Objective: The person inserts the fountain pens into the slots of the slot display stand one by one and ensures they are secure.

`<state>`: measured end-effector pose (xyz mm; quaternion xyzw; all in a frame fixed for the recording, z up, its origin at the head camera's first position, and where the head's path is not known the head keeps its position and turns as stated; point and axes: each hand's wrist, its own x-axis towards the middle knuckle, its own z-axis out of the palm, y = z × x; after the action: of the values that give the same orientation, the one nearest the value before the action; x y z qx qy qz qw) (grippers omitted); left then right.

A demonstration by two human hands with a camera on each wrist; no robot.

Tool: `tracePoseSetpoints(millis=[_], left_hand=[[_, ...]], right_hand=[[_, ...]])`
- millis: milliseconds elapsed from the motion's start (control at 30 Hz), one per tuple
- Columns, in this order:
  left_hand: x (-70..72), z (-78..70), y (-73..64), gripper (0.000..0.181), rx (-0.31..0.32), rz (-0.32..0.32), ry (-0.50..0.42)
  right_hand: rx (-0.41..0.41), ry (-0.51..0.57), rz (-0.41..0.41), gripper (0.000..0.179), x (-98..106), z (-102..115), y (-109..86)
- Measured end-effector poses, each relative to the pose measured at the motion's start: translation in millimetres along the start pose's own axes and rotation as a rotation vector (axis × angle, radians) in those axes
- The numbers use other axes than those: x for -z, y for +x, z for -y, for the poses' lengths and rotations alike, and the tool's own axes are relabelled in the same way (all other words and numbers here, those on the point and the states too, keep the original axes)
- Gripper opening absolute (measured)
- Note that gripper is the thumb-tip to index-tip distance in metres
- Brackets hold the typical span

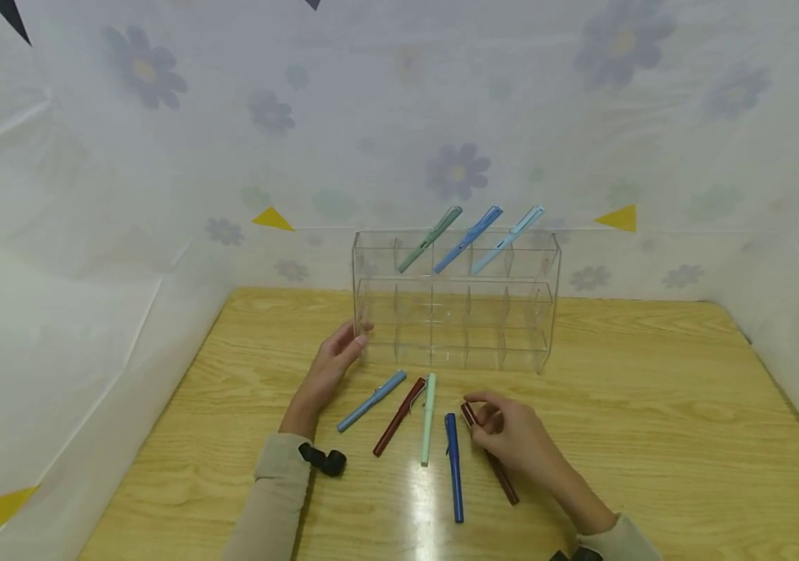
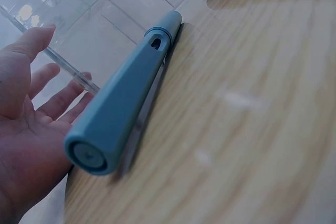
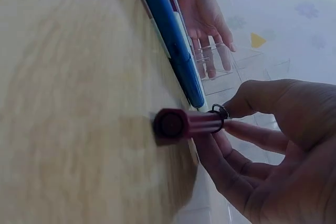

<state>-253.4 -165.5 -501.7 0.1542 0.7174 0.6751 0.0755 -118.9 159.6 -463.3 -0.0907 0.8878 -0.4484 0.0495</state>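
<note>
My right hand (image 1: 511,436) pinches a dark red fountain pen (image 1: 501,477) near its clip end, the barrel slanting toward me; the right wrist view shows this pen (image 3: 181,123) end-on. My left hand (image 1: 332,362) touches the left side of a clear tiered pen stand (image 1: 450,357), fingers fairly straight and thumb apart. Between the hands lie a grey-blue pen (image 1: 371,401), another dark red pen (image 1: 399,417), a mint green pen (image 1: 429,421) and a dark blue pen (image 1: 454,467). The grey-blue pen (image 2: 121,98) lies closest to my left hand.
In the stand's top row lean a green pen (image 1: 430,239), a blue pen (image 1: 468,239) and a light blue pen (image 1: 508,239). The wooden table (image 1: 652,405) meets a white flower-patterned curtain (image 1: 371,140) at the back and sides.
</note>
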Motion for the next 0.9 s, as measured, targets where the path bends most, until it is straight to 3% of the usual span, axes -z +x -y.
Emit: tracePoseSetpoints(millis=[367,900], left_hand=[[-0.6,-4.4,0.9,0.054,-0.006,-0.004,0.005],[0.2,2.1,-0.6,0.054,0.002,-0.011,-0.003]], right_hand=[[-0.015,0.333,-0.029,0.042,10.3,-3.8,4.2],[0.066,0.505,-0.161,0.042,22.9,8.6,11.0]])
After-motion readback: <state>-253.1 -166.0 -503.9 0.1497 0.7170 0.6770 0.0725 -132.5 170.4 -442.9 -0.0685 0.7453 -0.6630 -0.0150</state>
